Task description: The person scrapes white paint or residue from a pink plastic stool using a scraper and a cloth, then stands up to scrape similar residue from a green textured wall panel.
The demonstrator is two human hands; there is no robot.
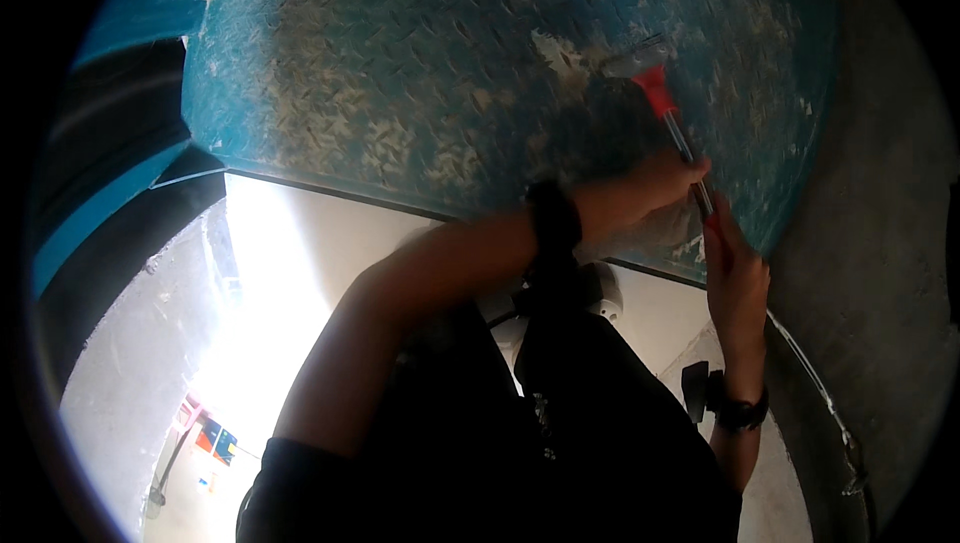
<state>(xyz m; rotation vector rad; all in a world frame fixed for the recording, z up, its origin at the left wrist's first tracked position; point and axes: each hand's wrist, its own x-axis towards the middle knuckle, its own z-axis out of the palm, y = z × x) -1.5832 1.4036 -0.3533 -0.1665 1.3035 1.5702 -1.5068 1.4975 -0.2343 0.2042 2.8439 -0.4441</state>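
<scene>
A teal treadplate [470,73] is spread across the top of the frame, mottled by pale patches [350,148] left of centre. In the upper right, a red-headed scraper [655,91] is held with its blade [630,65] seemingly on the treadplate, its shaft [678,135] grasped by the left hand [662,180] and its handle [712,227] clasped below by the right hand [738,268]. Scraping is judged under way but unfinished, many patches being left.

Glare washes out the pale surface [275,283] at lower left — the blue plate [470,73] lies dim, perhaps blurred — within black, bending fisheye edges.
</scene>
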